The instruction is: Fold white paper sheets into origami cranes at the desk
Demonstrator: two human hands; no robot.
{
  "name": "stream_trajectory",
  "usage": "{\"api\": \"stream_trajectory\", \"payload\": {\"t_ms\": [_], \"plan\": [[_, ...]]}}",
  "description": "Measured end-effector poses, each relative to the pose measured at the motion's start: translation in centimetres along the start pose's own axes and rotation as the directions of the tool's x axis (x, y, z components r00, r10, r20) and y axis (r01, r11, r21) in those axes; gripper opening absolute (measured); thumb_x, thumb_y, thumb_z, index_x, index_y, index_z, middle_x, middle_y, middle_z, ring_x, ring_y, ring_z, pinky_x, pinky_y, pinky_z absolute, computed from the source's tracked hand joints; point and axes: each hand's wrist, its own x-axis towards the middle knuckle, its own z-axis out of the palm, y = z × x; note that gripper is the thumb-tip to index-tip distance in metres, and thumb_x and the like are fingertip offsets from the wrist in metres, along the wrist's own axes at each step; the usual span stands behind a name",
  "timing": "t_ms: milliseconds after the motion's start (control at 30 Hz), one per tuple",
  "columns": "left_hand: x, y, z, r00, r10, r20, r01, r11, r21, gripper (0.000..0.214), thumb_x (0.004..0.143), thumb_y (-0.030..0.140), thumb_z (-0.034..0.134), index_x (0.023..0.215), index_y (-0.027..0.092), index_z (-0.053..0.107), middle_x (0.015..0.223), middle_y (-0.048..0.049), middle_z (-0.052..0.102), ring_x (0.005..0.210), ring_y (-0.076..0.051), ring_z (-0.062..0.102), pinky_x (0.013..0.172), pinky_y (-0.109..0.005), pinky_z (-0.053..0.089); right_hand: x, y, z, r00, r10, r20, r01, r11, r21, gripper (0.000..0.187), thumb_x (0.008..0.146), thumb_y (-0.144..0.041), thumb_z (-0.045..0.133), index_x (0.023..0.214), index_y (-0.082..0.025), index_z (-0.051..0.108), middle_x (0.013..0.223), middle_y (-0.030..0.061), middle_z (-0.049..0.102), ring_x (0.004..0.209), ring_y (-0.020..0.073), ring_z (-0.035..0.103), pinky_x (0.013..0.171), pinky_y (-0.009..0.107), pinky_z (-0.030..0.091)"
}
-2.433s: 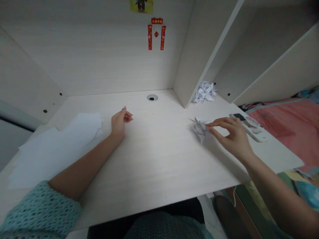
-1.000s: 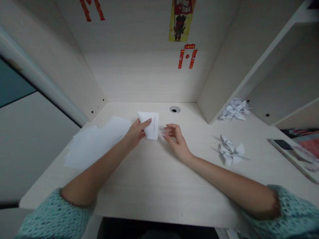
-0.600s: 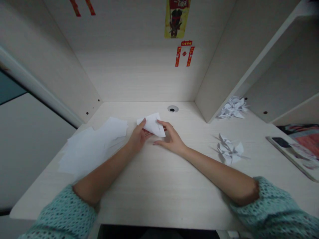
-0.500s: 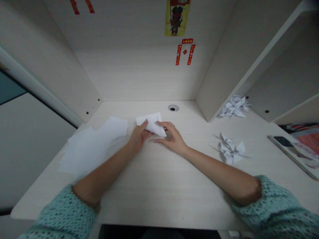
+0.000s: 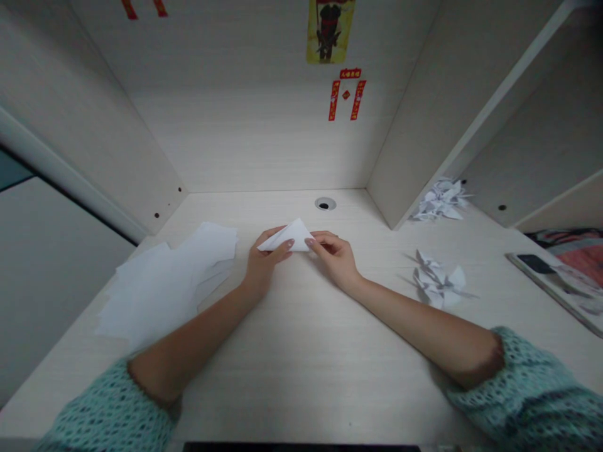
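Observation:
A folded sheet of white paper (image 5: 293, 237), now roughly a triangle with its peak pointing away from me, is held just over the desk. My left hand (image 5: 264, 258) grips its left side, thumb in front and fingers behind. On its right corner my right hand (image 5: 336, 254) pinches with the thumb near the edge, the other fingers curled behind. To the left of my left hand lies a spread stack of white paper sheets (image 5: 160, 282). Several folded white paper pieces (image 5: 440, 279) sit to the right of my right forearm.
More folded papers (image 5: 441, 199) are heaped by the upright divider panel (image 5: 419, 132). A phone (image 5: 556, 285) lies at the desk's right side, near red and dark fabric (image 5: 581, 257). A round cable hole (image 5: 325, 204) is set into the desk (image 5: 282, 376) near the back wall.
The paper has gone from an uneven four-sided shape to a triangle. My right hand's thumb and fingers have closed on its right corner. The view has shifted slightly.

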Motion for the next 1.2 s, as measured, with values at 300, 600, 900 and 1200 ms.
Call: {"api": "stream_trajectory", "payload": {"t_ms": [300,600,900,1200], "plan": [[-0.07,-0.19,0.07,0.999,0.023,-0.037,-0.024,1.000,-0.003,0.039,0.063,0.035,0.076,0.098,0.020,0.069,0.102,-0.0058,0.068,0.097,-0.022,0.062,0.079,-0.030,0.054,-0.20,-0.09,0.23,0.997,0.080,-0.014,-0.077,0.988,0.133,0.037,0.070,-0.036,0.071,0.105,-0.024,0.068,0.102,0.0055,0.071,0.091,0.0207,0.066,0.085,0.038,0.052],[0.32,0.25,-0.77,0.983,0.182,0.028,-0.184,0.949,0.256,0.043,0.068,0.036,0.073,0.108,0.023,0.068,0.094,-0.0051,0.073,0.084,-0.019,0.066,0.078,-0.030,0.051,-0.18,0.48,-0.20,1.000,-0.007,0.004,0.007,1.000,-0.003,0.025,0.076,-0.032,0.066,0.100,-0.025,0.072,0.100,0.0058,0.071,0.092,0.0207,0.064,0.084,0.037,0.051],[-0.04,-0.02,-0.62,0.965,0.262,-0.007,-0.235,0.877,0.419,0.037,0.071,0.038,0.069,0.105,0.022,0.070,0.103,-0.0040,0.072,0.083,-0.019,0.066,0.078,-0.030,0.051,-0.28,0.16,-0.21,0.994,-0.099,0.047,0.103,0.992,-0.071,0.024,0.080,-0.026,0.063,0.102,-0.025,0.071,0.088,0.0048,0.070,0.080,0.0166,0.061,0.074,0.032,0.048],[-0.22,0.07,-0.47,0.968,0.251,-0.026,-0.216,0.877,0.429,0.037,0.073,0.038,0.068,0.106,0.022,0.069,0.102,-0.0032,0.072,0.085,-0.019,0.067,0.079,-0.030,0.052,-0.33,0.15,-0.17,0.995,-0.088,0.046,0.092,0.993,-0.073,0.024,0.080,-0.026,0.062,0.102,-0.025,0.071,0.088,0.0053,0.069,0.081,0.0169,0.061,0.073,0.031,0.047]]}}
